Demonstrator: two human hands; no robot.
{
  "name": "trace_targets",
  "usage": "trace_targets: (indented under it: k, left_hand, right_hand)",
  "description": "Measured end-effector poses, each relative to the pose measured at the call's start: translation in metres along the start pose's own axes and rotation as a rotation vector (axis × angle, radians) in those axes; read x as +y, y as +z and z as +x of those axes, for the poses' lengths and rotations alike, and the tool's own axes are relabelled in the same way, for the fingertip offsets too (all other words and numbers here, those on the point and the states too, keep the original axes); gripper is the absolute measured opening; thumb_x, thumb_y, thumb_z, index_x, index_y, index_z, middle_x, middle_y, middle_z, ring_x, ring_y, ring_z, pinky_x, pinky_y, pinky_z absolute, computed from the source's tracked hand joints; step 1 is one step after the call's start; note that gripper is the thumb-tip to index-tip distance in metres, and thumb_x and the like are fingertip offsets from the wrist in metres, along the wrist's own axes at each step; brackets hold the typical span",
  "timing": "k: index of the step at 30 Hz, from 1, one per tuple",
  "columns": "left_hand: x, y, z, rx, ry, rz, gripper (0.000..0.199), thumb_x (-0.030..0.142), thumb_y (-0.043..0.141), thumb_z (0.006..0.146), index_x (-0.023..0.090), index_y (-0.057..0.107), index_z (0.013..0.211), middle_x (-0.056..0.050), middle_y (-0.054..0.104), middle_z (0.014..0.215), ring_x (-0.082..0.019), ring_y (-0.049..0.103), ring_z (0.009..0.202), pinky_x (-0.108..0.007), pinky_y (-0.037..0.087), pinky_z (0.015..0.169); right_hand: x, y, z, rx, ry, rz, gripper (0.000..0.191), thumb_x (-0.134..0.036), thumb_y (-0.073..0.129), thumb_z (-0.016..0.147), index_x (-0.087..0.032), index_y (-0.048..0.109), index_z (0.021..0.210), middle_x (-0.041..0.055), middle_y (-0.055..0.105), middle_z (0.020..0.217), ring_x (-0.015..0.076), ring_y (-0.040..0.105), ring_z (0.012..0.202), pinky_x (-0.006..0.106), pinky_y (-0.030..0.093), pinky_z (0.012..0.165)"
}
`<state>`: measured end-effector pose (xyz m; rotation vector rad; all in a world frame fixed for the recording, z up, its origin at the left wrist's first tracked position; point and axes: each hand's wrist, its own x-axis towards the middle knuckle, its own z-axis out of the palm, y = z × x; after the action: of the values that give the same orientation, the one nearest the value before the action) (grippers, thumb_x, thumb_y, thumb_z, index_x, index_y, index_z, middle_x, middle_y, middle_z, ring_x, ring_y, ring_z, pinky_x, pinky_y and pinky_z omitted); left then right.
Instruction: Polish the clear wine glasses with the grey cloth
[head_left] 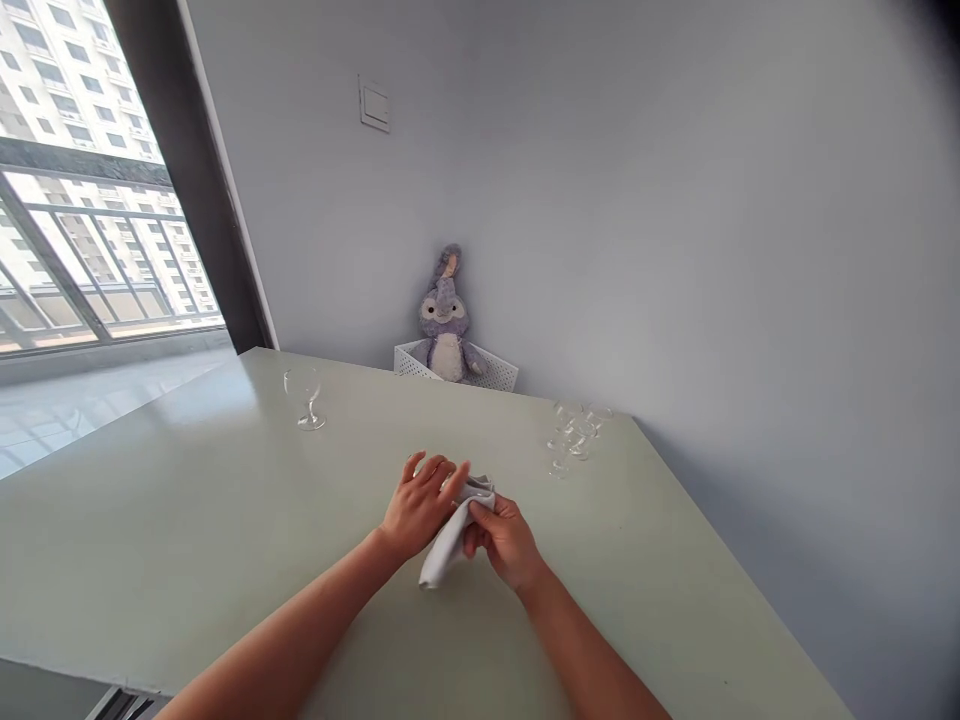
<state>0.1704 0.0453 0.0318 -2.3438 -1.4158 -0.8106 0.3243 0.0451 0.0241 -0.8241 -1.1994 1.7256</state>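
Working over the pale green desk (150, 500), the left hand (420, 505) and the right hand (506, 540) are bunched close together around a white cloth (448, 540), which sits between them just above the desk's surface. The left hand curves over the top with its fingers bent and closed on the folds, and a faint glint beneath them may be glass, though whatever lies inside is hidden. The right hand, partly closed, pinches the cloth from the other side, while the cloth's lower end droops toward the desk. Off to the left, a wine glass (306, 400) stands upright by itself, well apart from the hands. To the right, near the far edge, sits a huddle of clear glasses (574, 435), too faint to count. Beyond the desk's far corner, a grey plush rabbit (444, 320) sits in a white perforated basket (457, 370) against the wall (675, 200), with a wall switch (373, 104) higher up. A railed window (90, 190) looks out on apartment blocks.
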Motion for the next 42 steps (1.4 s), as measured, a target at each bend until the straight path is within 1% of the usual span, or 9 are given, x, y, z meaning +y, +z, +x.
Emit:
trace_targets:
  k: [5, 8, 12, 14, 20, 26, 31, 35, 42]
  left_hand:
    - [0.001, -0.008, 0.003, -0.148, -0.076, -0.136, 0.043, 0.018, 0.047, 0.078, 0.023, 0.042, 0.12, -0.008, 0.058, 0.103, -0.02, 0.055, 0.086, -0.035, 0.038, 0.078]
    - [-0.001, -0.019, 0.008, -0.399, -0.247, -0.447, 0.044, 0.031, 0.056, 0.072, 0.025, 0.045, 0.115, -0.003, 0.061, 0.092, -0.017, 0.056, 0.074, -0.027, 0.039, 0.063]
    - [-0.007, -0.033, 0.018, -0.768, -0.166, -0.771, 0.037, 0.042, 0.059, 0.068, 0.021, 0.053, 0.098, 0.001, 0.061, 0.084, -0.015, 0.055, 0.07, -0.022, 0.039, 0.057]
    - [-0.007, -0.037, 0.022, -0.725, -0.128, -0.638, 0.04, 0.037, 0.06, 0.068, 0.022, 0.052, 0.104, 0.0, 0.06, 0.082, -0.016, 0.055, 0.069, -0.024, 0.038, 0.058]
    - [0.008, -0.048, 0.026, -0.23, 0.05, 0.062, 0.036, 0.008, 0.036, 0.08, 0.02, 0.048, 0.112, -0.008, 0.057, 0.08, -0.021, 0.054, 0.074, -0.036, 0.035, 0.071]
    - [0.003, -0.056, 0.025, -0.289, 0.09, -0.064, 0.021, 0.016, 0.041, 0.081, 0.02, 0.053, 0.097, -0.005, 0.055, 0.071, -0.016, 0.053, 0.062, -0.03, 0.035, 0.064]
    - [-0.018, -0.055, 0.02, -0.662, -0.215, -0.552, 0.019, 0.04, 0.055, 0.073, 0.021, 0.055, 0.076, 0.001, 0.053, 0.063, -0.013, 0.05, 0.055, -0.024, 0.034, 0.052]
    - [-0.035, -0.049, 0.01, -1.007, -0.205, -1.007, 0.041, 0.056, 0.049, 0.073, 0.016, 0.055, 0.071, 0.001, 0.05, 0.057, -0.011, 0.046, 0.05, -0.022, 0.034, 0.047]
    - [-0.014, -0.039, 0.004, -0.23, -0.05, -0.198, 0.032, 0.038, 0.047, 0.083, 0.022, 0.053, 0.11, -0.008, 0.06, 0.085, -0.022, 0.053, 0.089, -0.038, 0.033, 0.087]
  right_hand:
    - [-0.02, -0.003, -0.006, -0.109, -0.001, -0.074, 0.022, -0.038, 0.062, 0.072, -0.016, 0.06, 0.07, -0.0025, 0.056, 0.049, 0.01, 0.051, 0.04, 0.022, 0.04, 0.042]
    - [-0.035, -0.005, -0.016, -0.208, 0.023, -0.319, 0.018, -0.034, 0.067, 0.067, -0.017, 0.064, 0.073, -0.0002, 0.063, 0.061, 0.014, 0.058, 0.05, 0.026, 0.045, 0.049]
    - [-0.041, -0.011, -0.019, -0.331, 0.082, -0.402, 0.023, -0.038, 0.065, 0.068, -0.015, 0.065, 0.066, -0.001, 0.061, 0.055, 0.0142, 0.058, 0.047, 0.025, 0.043, 0.047]
    - [-0.037, -0.014, -0.014, -0.311, 0.071, -0.347, 0.028, -0.04, 0.062, 0.072, -0.014, 0.064, 0.064, -0.0006, 0.06, 0.051, 0.0139, 0.057, 0.047, 0.024, 0.042, 0.049]
    - [-0.029, -0.023, -0.006, -0.102, -0.075, 0.055, 0.031, -0.044, 0.067, 0.066, -0.016, 0.058, 0.056, -0.0033, 0.051, 0.049, 0.0099, 0.047, 0.049, 0.024, 0.041, 0.053]
    - [-0.037, -0.016, -0.014, -0.216, -0.067, -0.104, 0.052, -0.062, 0.059, 0.064, -0.016, 0.066, 0.089, 0.0052, 0.061, 0.078, 0.0172, 0.054, 0.074, 0.029, 0.042, 0.065]
    - [-0.044, -0.006, -0.023, -0.259, -0.09, -0.354, 0.028, -0.037, 0.066, 0.069, -0.02, 0.068, 0.09, 0.0016, 0.062, 0.084, 0.0165, 0.052, 0.077, 0.029, 0.04, 0.071]
    - [-0.047, -0.005, -0.029, -0.316, -0.073, -0.433, 0.024, -0.035, 0.066, 0.067, -0.02, 0.07, 0.086, 0.0015, 0.063, 0.083, 0.0175, 0.053, 0.077, 0.029, 0.042, 0.069]
    - [-0.013, -0.005, -0.004, 0.061, 0.001, 0.043, 0.035, -0.043, 0.068, 0.064, -0.018, 0.067, 0.088, 0.0018, 0.062, 0.072, 0.015, 0.054, 0.066, 0.027, 0.042, 0.063]
